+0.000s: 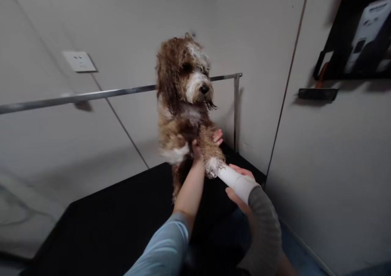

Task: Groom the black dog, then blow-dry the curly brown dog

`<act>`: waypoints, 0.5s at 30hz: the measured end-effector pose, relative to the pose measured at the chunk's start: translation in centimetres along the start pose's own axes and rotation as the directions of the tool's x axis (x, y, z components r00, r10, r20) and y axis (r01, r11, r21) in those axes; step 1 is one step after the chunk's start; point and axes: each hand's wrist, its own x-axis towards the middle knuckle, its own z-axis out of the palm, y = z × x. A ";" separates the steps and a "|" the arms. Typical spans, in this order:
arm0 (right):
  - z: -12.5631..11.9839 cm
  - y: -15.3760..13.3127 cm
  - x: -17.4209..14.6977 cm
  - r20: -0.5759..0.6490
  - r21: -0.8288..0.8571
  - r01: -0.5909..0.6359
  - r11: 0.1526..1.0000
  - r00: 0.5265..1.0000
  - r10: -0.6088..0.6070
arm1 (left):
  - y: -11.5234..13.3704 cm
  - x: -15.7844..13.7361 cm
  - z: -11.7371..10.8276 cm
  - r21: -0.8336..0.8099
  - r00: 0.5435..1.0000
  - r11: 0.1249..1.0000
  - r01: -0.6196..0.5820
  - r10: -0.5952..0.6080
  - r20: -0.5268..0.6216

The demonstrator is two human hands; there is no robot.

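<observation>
On the black bench (106,223), near the corner where two pale walls meet, is a curly brown-and-white dog (183,92), its body upright and its muzzle turned toward the right. One foreleg (210,147) reaches out over the bench toward the camera, ending in a white paw (214,166). The person's left hand (198,150) supports that leg from beneath — an open, cupped palm, with the thumb on the near side and the extended fingertips showing beyond the fur. A light blue sleeve (165,243) covers the upper part of the left arm. The right hand (242,204) is closed round a white nozzle (236,180), thumb on one side and fingers on the other; a grey ribbed hose (265,215) runs from its back end down toward the camera. The nozzle's mouth points at the white paw, right up against it or just beside it — which of the two, I cannot tell. The dog's other forepaw, also white, is bent and slightly blurred. Behind the dog runs a metal rail (122,91), joined at the right to an upright post (236,113). A white socket (79,61) sits on the wall above the rail.
</observation>
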 end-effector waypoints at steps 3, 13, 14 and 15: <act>-2.2 -0.1 0.0 0.000 -0.040 0.049 0.998 0.999 -0.049 | 1.9 2.9 3.6 -0.097 0.992 0.992 -0.080 0.069 -0.107; 4.1 -1.8 0.8 0.116 0.349 -0.058 0.935 0.993 0.018 | 12.8 -3.6 12.4 0.034 0.968 0.999 0.005 0.003 -0.252; 5.4 -1.9 0.8 0.125 0.357 -0.084 0.930 0.991 0.041 | 13.7 -4.5 12.9 0.062 0.968 0.998 0.006 0.009 -0.253; 6.8 -1.9 0.7 0.115 0.361 -0.101 0.927 0.991 0.063 | 14.4 -5.3 13.2 0.100 0.967 0.995 0.005 0.021 -0.254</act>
